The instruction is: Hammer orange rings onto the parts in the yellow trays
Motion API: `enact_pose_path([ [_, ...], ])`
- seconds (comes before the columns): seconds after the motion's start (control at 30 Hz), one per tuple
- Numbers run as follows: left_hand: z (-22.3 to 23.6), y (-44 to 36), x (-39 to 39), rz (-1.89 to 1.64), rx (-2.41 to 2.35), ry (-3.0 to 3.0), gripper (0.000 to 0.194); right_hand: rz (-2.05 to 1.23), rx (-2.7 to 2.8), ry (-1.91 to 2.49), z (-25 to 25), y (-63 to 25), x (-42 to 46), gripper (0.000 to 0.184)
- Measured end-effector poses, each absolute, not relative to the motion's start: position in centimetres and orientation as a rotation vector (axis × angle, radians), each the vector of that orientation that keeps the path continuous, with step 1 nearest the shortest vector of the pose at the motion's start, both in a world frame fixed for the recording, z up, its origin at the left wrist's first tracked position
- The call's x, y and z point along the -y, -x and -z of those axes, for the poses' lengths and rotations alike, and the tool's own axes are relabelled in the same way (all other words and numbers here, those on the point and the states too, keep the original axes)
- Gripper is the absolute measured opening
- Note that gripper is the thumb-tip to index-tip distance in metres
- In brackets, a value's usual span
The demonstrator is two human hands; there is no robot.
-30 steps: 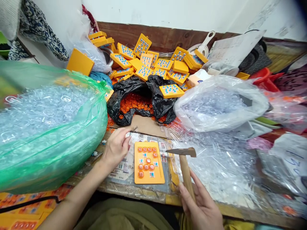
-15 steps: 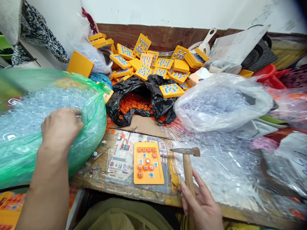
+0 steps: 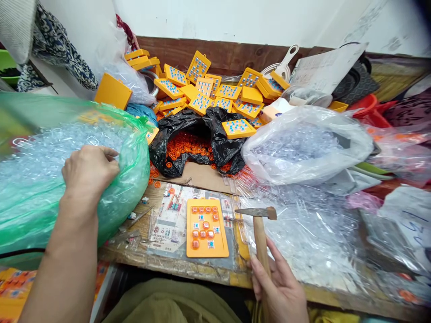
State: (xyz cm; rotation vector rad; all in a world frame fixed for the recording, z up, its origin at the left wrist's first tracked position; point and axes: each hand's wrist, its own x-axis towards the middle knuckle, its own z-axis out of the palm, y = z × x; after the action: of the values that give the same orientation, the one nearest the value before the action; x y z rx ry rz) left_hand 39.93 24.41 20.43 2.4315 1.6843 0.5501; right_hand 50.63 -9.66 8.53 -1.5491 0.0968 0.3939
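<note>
My right hand [image 3: 281,285] is closed around the wooden handle of a hammer [image 3: 259,233], its metal head raised at the right of an orange-yellow plastic panel [image 3: 207,251]. Several orange translucent caps sit on the panel, and between them small blue-and-white printed squares show. Over the mouth of a green plastic bag [image 3: 134,193], my left hand [image 3: 89,172] reaches down among small clear plastic pieces [image 3: 97,130]. Its fingers are curled and mostly turned away, so what they hold is hidden. A printed sheet [image 3: 168,237] lies under the panel.
A black plastic bag [image 3: 227,148] of orange caps [image 3: 188,146] stands behind the panel, with a heap of similar yellow panels [image 3: 202,103] beyond. On the right are a white bag [image 3: 303,166] of clear pieces and loose clear plastic [image 3: 313,233]. More panels [image 3: 11,291] lie low at the left.
My left hand has moved from beside the panel, leftward to the clear pieces in the green bag. The hammer stays in my right hand, almost still.
</note>
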Motion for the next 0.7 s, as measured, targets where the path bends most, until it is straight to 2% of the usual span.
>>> enact_pose_path([
  [0.1,-21.0,-40.2,-23.8,-0.667,-1.911,-2.387,0.038,-0.388,-0.084,1.554,-8.5,-50.7,9.6,0.075],
  [0.17,-21.1,-40.0,-23.3,-0.921,-1.838,-2.424,0.036,-0.387,-0.082,1.562,-8.6,-50.7,9.6,0.074],
  [0.27,-20.7,-39.5,-21.3,-1.463,-1.394,-2.611,0.03,-0.393,-0.089,1.559,-8.6,-50.7,9.6,0.076],
  [0.33,-19.5,-39.2,-19.1,-1.63,-0.929,-2.779,0.028,-0.399,-0.098,1.554,-8.6,-50.7,9.6,0.078],
  [0.4,-17.2,-39.2,-16.7,-1.465,-0.524,-2.897,0.028,-0.405,-0.1,1.559,-8.6,-50.7,9.6,0.079],
  [0.47,-13.9,-39.3,-14.9,-1.237,-0.317,-2.905,0.022,-0.413,-0.091,1.571,-8.6,-50.7,9.6,0.08],
  [0.6,-7.8,-39.3,-13.7,-1.044,-0.296,-2.916,0.022,-0.425,-0.075,1.593,-8.7,-50.6,9.7,0.079],
  [0.7,-5.9,-38.5,-13.9,-0.942,-0.295,-2.878,0.023,-0.42,-0.071,1.61,-8.8,-50.6,9.7,0.078],
])
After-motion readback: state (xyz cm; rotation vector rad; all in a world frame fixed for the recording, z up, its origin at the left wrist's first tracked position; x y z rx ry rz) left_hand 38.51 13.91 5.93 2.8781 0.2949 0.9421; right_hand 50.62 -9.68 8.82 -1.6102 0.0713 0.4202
